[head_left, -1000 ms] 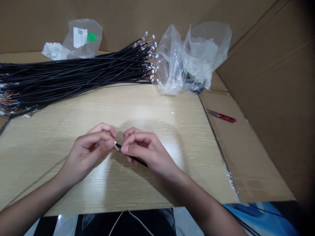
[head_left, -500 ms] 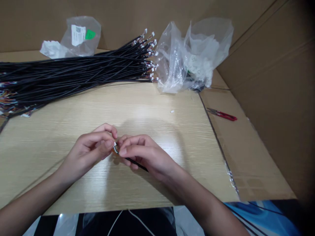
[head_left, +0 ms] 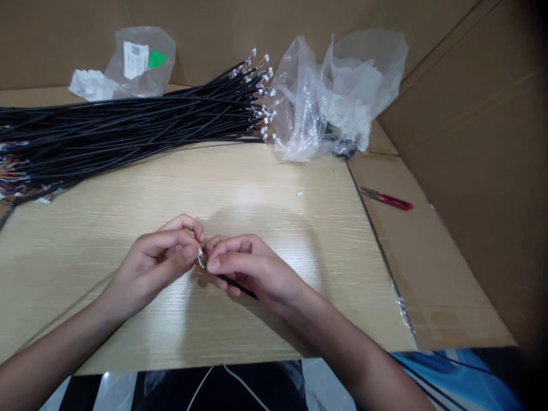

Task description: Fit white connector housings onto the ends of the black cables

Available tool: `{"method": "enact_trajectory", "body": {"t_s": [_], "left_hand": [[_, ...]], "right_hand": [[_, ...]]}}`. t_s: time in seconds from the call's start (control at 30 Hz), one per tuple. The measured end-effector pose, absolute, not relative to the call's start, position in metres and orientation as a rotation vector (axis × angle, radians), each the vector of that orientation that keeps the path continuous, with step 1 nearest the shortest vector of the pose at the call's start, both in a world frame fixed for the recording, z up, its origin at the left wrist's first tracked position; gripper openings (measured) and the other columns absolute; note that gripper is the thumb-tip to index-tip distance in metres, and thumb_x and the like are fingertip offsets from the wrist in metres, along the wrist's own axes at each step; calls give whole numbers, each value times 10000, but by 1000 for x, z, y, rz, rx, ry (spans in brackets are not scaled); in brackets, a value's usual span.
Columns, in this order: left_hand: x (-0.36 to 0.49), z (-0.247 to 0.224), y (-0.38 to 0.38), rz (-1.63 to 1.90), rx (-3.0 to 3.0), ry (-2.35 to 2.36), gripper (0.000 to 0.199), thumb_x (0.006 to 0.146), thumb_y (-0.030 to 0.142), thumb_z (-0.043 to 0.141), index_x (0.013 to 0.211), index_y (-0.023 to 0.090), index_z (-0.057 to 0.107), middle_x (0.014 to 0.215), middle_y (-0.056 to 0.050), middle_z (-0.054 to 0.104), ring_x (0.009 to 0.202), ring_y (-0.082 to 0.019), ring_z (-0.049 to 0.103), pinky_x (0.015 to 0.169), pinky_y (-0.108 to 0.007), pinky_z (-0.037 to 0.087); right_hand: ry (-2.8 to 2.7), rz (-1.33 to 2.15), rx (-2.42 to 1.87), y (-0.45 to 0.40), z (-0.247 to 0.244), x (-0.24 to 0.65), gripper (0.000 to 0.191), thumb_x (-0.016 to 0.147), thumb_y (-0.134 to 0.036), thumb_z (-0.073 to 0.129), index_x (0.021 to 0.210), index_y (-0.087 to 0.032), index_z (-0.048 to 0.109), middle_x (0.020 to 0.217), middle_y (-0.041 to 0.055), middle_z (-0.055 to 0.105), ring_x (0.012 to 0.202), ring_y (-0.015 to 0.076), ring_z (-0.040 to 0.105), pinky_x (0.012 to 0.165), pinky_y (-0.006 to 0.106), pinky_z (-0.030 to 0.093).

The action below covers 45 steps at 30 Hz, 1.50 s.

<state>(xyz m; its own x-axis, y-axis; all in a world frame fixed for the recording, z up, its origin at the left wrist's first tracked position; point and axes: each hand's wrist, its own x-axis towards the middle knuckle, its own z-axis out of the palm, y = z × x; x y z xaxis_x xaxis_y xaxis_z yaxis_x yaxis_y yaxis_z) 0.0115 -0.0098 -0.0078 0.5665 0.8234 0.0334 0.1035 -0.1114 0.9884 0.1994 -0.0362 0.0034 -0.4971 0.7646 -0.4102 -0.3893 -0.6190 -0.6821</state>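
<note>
Left hand (head_left: pixel 154 264) pinches white connector (head_left: pixel 200 252); right hand (head_left: pixel 252 264) grips black cable (head_left: pixel 238 286).

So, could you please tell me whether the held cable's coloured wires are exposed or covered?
Partly exposed: coloured wires show between the white connector and the right hand.

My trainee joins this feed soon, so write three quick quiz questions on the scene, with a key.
1. Which hand pinches the white connector? (A) right (B) left (C) neither
2. True or false: the red-handled snips lie on the pile of cables.
3. What colour is the cable held in the right hand?
Key: 1 B, the left hand; 2 false, they lie on the cardboard at the right; 3 black.
</note>
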Motion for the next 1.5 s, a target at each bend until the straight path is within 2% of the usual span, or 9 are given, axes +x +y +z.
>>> {"method": "enact_trajectory", "body": {"t_s": [0.3, 0.77, 0.9, 1.07, 1.23, 1.5], "left_hand": [[13, -5, -9, 750, 1663, 797, 260, 960, 280, 516, 773, 165, 655, 905, -20, 500, 871, -41, 521, 728, -113, 422], [12, -6, -9, 749, 1663, 792, 257, 960, 303, 515, 786, 178, 657, 917, -13, 492, 816, -31, 515, 673, -116, 417], [11, -7, -10, 751, 1657, 785, 248, 958, 296, 517, 792, 178, 657, 917, -18, 502, 864, -45, 523, 704, -122, 429], [10, -6, -10, 770, 1749, 783, 223, 959, 246, 506, 802, 184, 651, 915, -8, 518, 863, -35, 527, 707, -113, 430], [12, -4, -11, 844, 1833, 788, 187, 939, 196, 529, 791, 184, 643, 883, 2, 545, 938, -36, 530, 776, -101, 448], [13, -3, -11, 890, 1968, 801, 145, 912, 134, 550, 827, 189, 654, 894, 14, 551, 920, -26, 545, 791, -101, 463]], "right_hand": [[-679, 2142, -936, -37, 4, 199, 163, 670, -243, 749, 567, -158, 656, 555, -33, 532, 470, 56, 446, 417, 196, 274], [-675, 2145, -914, -37, 3, 200, 158, 687, -232, 743, 582, -148, 660, 552, -29, 542, 470, 53, 453, 423, 200, 277], [-678, 2145, -924, -37, 3, 199, 170, 690, -233, 745, 576, -145, 654, 560, -27, 540, 478, 52, 456, 425, 201, 277], [-666, 2145, -890, -37, 3, 199, 160, 696, -221, 752, 586, -146, 663, 577, -30, 534, 484, 51, 452, 429, 207, 271], [-679, 2138, -853, -37, 2, 199, 161, 705, -219, 759, 593, -146, 670, 606, -32, 534, 490, 49, 453, 439, 218, 266], [-699, 2119, -849, -38, 3, 199, 141, 712, -228, 762, 629, -150, 678, 638, -35, 516, 511, 48, 450, 442, 224, 249]]}}
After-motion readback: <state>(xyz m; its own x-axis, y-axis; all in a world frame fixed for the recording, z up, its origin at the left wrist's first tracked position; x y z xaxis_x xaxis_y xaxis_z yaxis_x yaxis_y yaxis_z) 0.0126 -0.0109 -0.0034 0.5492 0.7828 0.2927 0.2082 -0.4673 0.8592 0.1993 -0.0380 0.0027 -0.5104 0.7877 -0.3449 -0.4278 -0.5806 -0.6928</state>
